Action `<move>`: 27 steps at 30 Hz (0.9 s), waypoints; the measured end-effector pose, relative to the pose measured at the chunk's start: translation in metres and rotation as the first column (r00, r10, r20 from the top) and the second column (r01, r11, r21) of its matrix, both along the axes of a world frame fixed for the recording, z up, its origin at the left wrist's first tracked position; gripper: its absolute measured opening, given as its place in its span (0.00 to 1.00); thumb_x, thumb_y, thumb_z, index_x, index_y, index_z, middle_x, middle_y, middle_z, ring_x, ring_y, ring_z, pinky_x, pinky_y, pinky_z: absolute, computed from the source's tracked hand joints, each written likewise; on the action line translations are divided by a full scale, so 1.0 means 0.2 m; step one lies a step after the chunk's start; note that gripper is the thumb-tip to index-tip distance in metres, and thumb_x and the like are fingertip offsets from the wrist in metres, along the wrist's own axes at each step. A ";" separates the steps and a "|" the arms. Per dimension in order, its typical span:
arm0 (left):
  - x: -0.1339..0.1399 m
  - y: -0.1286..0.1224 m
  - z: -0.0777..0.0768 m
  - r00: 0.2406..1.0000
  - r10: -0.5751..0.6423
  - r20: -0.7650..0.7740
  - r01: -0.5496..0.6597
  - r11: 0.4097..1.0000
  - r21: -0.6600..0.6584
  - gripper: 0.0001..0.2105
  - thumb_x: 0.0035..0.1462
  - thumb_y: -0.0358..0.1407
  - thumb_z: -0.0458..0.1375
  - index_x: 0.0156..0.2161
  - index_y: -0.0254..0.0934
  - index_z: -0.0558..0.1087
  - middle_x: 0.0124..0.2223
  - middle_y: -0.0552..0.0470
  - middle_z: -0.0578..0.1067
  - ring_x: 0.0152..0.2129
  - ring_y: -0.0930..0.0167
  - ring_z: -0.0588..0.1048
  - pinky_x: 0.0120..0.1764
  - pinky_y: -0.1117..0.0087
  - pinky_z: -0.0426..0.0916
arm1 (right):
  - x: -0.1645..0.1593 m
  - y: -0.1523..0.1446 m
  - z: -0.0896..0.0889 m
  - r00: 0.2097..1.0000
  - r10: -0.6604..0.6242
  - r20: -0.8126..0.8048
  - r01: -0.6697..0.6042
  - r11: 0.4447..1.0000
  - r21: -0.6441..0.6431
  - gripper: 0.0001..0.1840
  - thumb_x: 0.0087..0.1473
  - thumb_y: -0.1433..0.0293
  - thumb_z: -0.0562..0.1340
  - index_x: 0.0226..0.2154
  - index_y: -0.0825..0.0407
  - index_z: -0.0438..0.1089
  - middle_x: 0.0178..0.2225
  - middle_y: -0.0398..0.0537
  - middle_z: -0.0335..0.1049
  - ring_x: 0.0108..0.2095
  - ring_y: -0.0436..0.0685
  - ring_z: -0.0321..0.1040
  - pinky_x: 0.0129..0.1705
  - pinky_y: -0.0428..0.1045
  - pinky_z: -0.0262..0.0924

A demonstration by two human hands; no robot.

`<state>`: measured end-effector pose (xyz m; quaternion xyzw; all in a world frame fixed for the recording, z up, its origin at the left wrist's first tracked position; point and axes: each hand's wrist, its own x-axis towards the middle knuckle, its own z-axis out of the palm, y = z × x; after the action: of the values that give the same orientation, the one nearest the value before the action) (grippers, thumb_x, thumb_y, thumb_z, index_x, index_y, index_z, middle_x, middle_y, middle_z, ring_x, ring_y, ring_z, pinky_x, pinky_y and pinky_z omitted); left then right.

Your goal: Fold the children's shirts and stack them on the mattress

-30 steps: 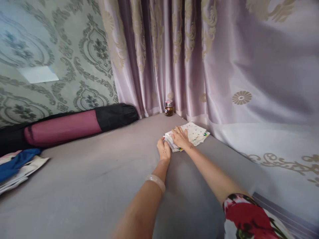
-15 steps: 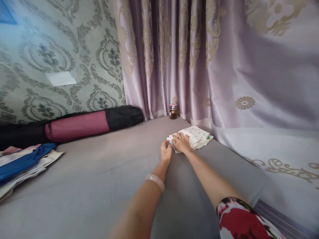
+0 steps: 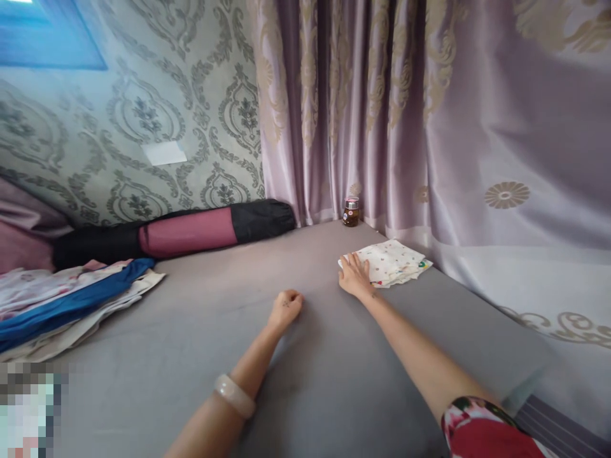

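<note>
A folded white cloth (image 3: 394,261) with small coloured prints lies near the bed's right edge, in front of the curtain. My right hand (image 3: 354,277) rests on its left end, fingers spread and flat. Off to the left, apart from the cloth, my left hand (image 3: 286,306) is held low over the grey sheet with its fingers curled in; nothing shows in it. A pale bangle (image 3: 235,395) circles my left wrist.
Folded clothes (image 3: 81,305), one of them blue, are piled at the left. Along the wall lies a long black and maroon bag (image 3: 191,235). A small dark jar (image 3: 351,213) with a silvery lid stands in the far corner by the purple curtain (image 3: 363,127).
My left hand has come off the cloth and moved left, its fingers curled. My right hand stays on the cloth. The view has turned left, showing more of the clothes pile.
</note>
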<state>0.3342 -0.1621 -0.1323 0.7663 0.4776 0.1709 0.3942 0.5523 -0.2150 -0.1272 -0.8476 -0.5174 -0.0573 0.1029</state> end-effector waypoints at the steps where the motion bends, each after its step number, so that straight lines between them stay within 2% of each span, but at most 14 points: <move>1: -0.05 0.01 0.01 0.999 0.002 -0.040 -0.001 1.000 0.026 0.13 0.58 0.31 0.49 0.35 0.32 0.77 0.28 0.48 0.76 0.29 0.70 0.74 0.30 0.74 0.62 | -0.06 0.00 0.01 1.000 0.022 -0.011 -0.022 1.000 0.002 0.30 0.58 0.70 0.52 0.63 0.56 0.54 0.67 0.61 0.45 0.67 0.66 0.37 0.64 0.67 0.33; 4: -0.17 0.01 0.05 0.991 -0.002 -0.136 0.009 0.999 0.050 0.13 0.57 0.31 0.49 0.33 0.33 0.77 0.26 0.49 0.75 0.28 0.69 0.74 0.29 0.74 0.61 | -0.24 0.03 0.01 0.990 0.107 -0.097 -0.110 0.993 -0.034 0.30 0.60 0.67 0.51 0.63 0.54 0.55 0.67 0.60 0.46 0.67 0.65 0.38 0.64 0.64 0.35; 8: -0.27 -0.01 0.09 0.983 -0.041 -0.181 0.048 0.998 0.037 0.12 0.56 0.30 0.49 0.32 0.34 0.76 0.24 0.51 0.74 0.25 0.71 0.72 0.28 0.75 0.61 | -0.48 0.07 -0.02 0.956 0.221 -0.191 -0.233 0.972 -0.041 0.29 0.61 0.65 0.50 0.63 0.53 0.55 0.67 0.59 0.45 0.67 0.65 0.39 0.63 0.64 0.38; 13: -0.37 0.01 0.07 0.975 -0.089 -0.203 0.095 0.995 0.023 0.12 0.53 0.30 0.49 0.26 0.34 0.74 0.22 0.52 0.73 0.22 0.71 0.70 0.28 0.73 0.60 | -0.74 0.12 -0.05 0.908 0.323 -0.268 -0.354 0.932 -0.074 0.28 0.63 0.62 0.48 0.64 0.53 0.54 0.68 0.60 0.43 0.68 0.65 0.37 0.64 0.66 0.35; 18: -0.48 0.06 0.06 0.966 -0.112 -0.232 0.103 0.993 -0.052 0.15 0.53 0.34 0.47 0.17 0.37 0.66 0.17 0.54 0.68 0.18 0.73 0.66 0.25 0.74 0.58 | -0.93 0.13 -0.03 0.843 0.421 -0.335 -0.474 0.876 -0.093 0.30 0.64 0.62 0.45 0.64 0.60 0.53 0.68 0.66 0.40 0.68 0.68 0.35 0.65 0.68 0.30; 20: -0.54 0.10 0.06 0.969 -0.084 -0.234 0.064 0.994 -0.094 0.14 0.53 0.35 0.48 0.18 0.37 0.66 0.17 0.55 0.68 0.16 0.74 0.64 0.24 0.74 0.58 | -0.99 0.12 -0.03 0.825 0.445 -0.348 -0.501 0.861 -0.087 0.30 0.64 0.62 0.45 0.64 0.60 0.53 0.68 0.66 0.40 0.68 0.68 0.35 0.65 0.68 0.29; 23: -0.68 0.20 0.07 0.959 0.014 -0.284 -0.057 0.988 -0.144 0.09 0.49 0.33 0.49 0.21 0.37 0.67 0.18 0.55 0.68 0.14 0.74 0.64 0.22 0.74 0.58 | -1.04 0.11 -0.04 0.819 0.468 -0.332 -0.510 0.859 -0.048 0.31 0.64 0.62 0.45 0.64 0.60 0.54 0.68 0.66 0.41 0.68 0.68 0.36 0.65 0.68 0.29; 27: -0.94 0.35 0.11 0.933 0.134 -0.335 -0.175 0.980 -0.097 0.08 0.49 0.33 0.51 0.22 0.35 0.68 0.19 0.54 0.70 0.16 0.75 0.65 0.21 0.76 0.58 | -1.06 0.10 -0.07 0.835 0.474 -0.281 -0.494 0.869 -0.004 0.31 0.65 0.61 0.42 0.63 0.60 0.55 0.67 0.64 0.45 0.68 0.67 0.38 0.65 0.67 0.29</move>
<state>0.1458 -0.0914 -0.1108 0.7178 0.6050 0.0420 0.3420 0.3394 -0.1946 -0.1417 -0.6921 -0.6976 0.1070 0.1516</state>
